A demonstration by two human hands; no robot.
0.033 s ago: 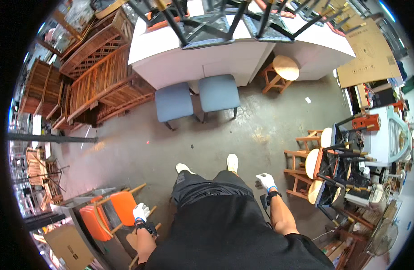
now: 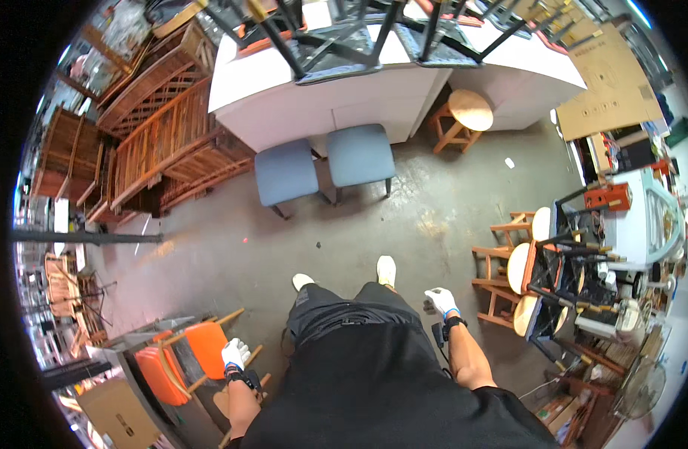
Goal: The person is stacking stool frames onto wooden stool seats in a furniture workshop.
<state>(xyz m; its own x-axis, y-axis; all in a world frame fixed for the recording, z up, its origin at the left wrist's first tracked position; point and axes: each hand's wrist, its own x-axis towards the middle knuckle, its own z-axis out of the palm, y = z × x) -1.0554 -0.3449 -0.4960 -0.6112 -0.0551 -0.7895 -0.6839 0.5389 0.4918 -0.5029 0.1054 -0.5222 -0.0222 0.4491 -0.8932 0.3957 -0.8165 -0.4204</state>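
Both of my hands wear white gloves and hang beside my body. My left hand (image 2: pixel 235 352) holds nothing that I can see, its fingers loosely bent and slightly apart. Just beside it, in the view, is an orange chair (image 2: pixel 206 349) with pale wooden legs; whether they touch I cannot tell. A second orange seat (image 2: pixel 161 374) is farther left. My right hand (image 2: pixel 440 301) is empty, with relaxed fingers apart. Nearest to it are wooden stools (image 2: pixel 497 287) on the right. Ahead of my feet stand two blue-grey padded stools (image 2: pixel 286 173), side by side.
A white counter (image 2: pixel 284 116) carries upturned dark-legged chairs (image 2: pixel 336 54). A round wooden stool (image 2: pixel 470 111) stands by it. Brown wooden benches (image 2: pixel 160 153) fill the far left. Upturned stools (image 2: pixel 542 269) are stacked on the right; a large cardboard box (image 2: pixel 610 90) is behind.
The view has shifted very slightly, so the counter and stools sit a little farther left. My hands keep the same pose.
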